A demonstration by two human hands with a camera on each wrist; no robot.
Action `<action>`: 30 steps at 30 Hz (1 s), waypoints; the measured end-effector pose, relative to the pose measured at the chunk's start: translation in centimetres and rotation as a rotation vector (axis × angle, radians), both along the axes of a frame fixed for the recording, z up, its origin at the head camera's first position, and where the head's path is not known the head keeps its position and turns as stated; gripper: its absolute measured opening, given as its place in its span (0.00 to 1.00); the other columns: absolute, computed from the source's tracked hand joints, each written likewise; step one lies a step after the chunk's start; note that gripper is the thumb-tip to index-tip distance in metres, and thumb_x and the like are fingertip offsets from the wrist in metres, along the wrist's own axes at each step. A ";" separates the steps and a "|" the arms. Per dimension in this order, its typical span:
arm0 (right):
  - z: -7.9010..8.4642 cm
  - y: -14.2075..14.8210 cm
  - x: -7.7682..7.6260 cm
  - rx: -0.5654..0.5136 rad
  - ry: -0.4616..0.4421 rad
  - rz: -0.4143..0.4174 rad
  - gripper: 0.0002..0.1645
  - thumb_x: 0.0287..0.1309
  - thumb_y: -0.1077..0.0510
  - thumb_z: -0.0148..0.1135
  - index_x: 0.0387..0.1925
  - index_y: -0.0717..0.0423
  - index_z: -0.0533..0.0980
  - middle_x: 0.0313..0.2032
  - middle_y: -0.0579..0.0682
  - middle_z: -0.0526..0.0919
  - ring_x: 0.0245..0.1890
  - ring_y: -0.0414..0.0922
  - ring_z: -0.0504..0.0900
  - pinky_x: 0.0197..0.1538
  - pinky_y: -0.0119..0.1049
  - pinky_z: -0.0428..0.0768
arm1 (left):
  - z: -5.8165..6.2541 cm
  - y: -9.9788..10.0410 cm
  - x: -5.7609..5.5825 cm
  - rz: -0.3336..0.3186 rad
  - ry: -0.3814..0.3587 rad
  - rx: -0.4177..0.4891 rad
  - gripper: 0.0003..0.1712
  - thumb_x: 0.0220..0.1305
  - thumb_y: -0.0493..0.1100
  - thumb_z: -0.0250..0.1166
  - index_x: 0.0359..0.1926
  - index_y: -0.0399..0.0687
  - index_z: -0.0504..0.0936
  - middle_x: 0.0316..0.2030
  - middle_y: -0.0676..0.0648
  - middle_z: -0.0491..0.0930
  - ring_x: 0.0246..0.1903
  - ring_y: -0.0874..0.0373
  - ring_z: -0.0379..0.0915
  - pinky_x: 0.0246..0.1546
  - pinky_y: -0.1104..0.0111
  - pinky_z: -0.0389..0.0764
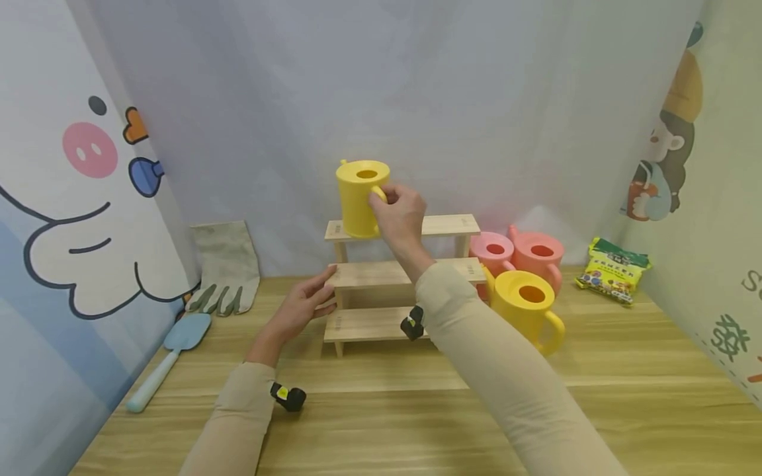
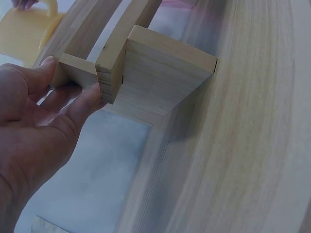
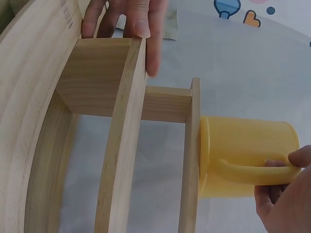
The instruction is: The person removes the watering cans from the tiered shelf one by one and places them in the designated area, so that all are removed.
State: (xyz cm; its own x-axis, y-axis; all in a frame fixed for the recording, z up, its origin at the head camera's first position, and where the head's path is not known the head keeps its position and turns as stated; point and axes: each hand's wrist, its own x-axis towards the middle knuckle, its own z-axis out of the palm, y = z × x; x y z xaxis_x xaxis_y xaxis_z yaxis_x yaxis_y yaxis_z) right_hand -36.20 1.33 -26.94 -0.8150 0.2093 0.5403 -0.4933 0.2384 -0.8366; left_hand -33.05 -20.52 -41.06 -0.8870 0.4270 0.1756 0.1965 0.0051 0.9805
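Observation:
My right hand [image 1: 401,218] grips the handle of a yellow watering can [image 1: 357,205], which is upright at the left end of the top shelf of a three-tier wooden stand [image 1: 449,226]. In the right wrist view, the can's base [image 3: 205,155] appears to touch that shelf. My left hand [image 1: 300,301] touches the left end of the middle shelf with spread, fairly straight fingers. The left wrist view shows its thumb and fingertips against the stand's end [image 2: 109,77]. Part of the stand is hidden behind my right forearm.
Right of the stand are another yellow watering can [image 1: 524,307], a pink can [image 1: 491,248] and a coral one [image 1: 538,254]. Farther right lies a green and yellow packet [image 1: 613,271]. On the left are a blue trowel [image 1: 187,332] and a grey glove [image 1: 226,258]. A curtain [image 1: 286,132] hangs behind.

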 end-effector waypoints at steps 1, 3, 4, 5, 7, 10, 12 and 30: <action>0.0 0.0 0.0 -0.006 -0.010 0.001 0.09 0.57 0.61 0.65 0.36 0.65 0.85 0.29 0.55 0.84 0.29 0.46 0.81 0.31 0.32 0.81 | 0.0 0.0 0.0 0.000 0.000 0.001 0.33 0.81 0.42 0.48 0.79 0.43 0.48 0.79 0.41 0.37 0.74 0.39 0.44 0.63 0.56 0.71; 0.0 0.1 0.1 -0.025 -0.038 0.011 0.08 0.57 0.61 0.65 0.35 0.64 0.83 0.29 0.54 0.82 0.30 0.46 0.80 0.32 0.33 0.81 | 0.0 0.0 0.0 0.001 -0.001 0.005 0.33 0.81 0.42 0.48 0.79 0.43 0.49 0.79 0.41 0.37 0.74 0.39 0.44 0.63 0.56 0.71; 0.0 0.1 0.1 -0.033 -0.051 0.016 0.08 0.57 0.61 0.65 0.34 0.64 0.82 0.30 0.54 0.81 0.30 0.46 0.79 0.32 0.33 0.81 | 0.0 0.0 0.0 0.002 -0.002 0.006 0.33 0.80 0.42 0.48 0.79 0.43 0.49 0.79 0.41 0.37 0.74 0.39 0.44 0.63 0.56 0.71; 0.0 0.2 0.2 -0.041 -0.062 0.021 0.07 0.57 0.61 0.65 0.34 0.63 0.81 0.30 0.53 0.81 0.31 0.46 0.79 0.33 0.34 0.81 | -0.1 0.0 -0.1 0.003 -0.003 0.008 0.33 0.80 0.42 0.48 0.79 0.43 0.49 0.78 0.41 0.37 0.74 0.39 0.44 0.62 0.56 0.71; 0.0 0.3 0.2 -0.057 -0.076 0.030 0.06 0.57 0.61 0.65 0.33 0.63 0.80 0.30 0.53 0.80 0.31 0.46 0.78 0.33 0.35 0.81 | -0.1 0.0 -0.1 0.003 -0.003 0.009 0.33 0.81 0.42 0.48 0.79 0.42 0.49 0.79 0.41 0.37 0.74 0.39 0.44 0.62 0.57 0.72; 0.0 0.4 0.2 -0.068 -0.080 0.045 0.06 0.57 0.62 0.64 0.32 0.62 0.80 0.30 0.53 0.80 0.32 0.47 0.78 0.34 0.36 0.81 | -0.1 0.1 -0.1 0.003 -0.005 0.009 0.33 0.81 0.42 0.48 0.79 0.43 0.49 0.79 0.41 0.37 0.74 0.40 0.43 0.62 0.58 0.72; 0.0 0.5 0.2 -0.072 -0.078 0.054 0.05 0.58 0.62 0.65 0.32 0.63 0.80 0.30 0.53 0.80 0.32 0.46 0.79 0.34 0.35 0.82 | -0.1 0.0 -0.2 0.001 -0.005 0.009 0.33 0.81 0.42 0.48 0.79 0.43 0.49 0.79 0.41 0.37 0.74 0.39 0.43 0.62 0.58 0.72; -0.2 2.2 0.8 -0.104 -0.075 0.089 0.09 0.54 0.59 0.70 0.33 0.62 0.84 0.30 0.53 0.84 0.33 0.47 0.83 0.36 0.37 0.85 | 0.1 0.0 0.1 -0.003 -0.003 0.010 0.33 0.81 0.41 0.47 0.79 0.40 0.48 0.79 0.42 0.37 0.75 0.37 0.41 0.63 0.57 0.71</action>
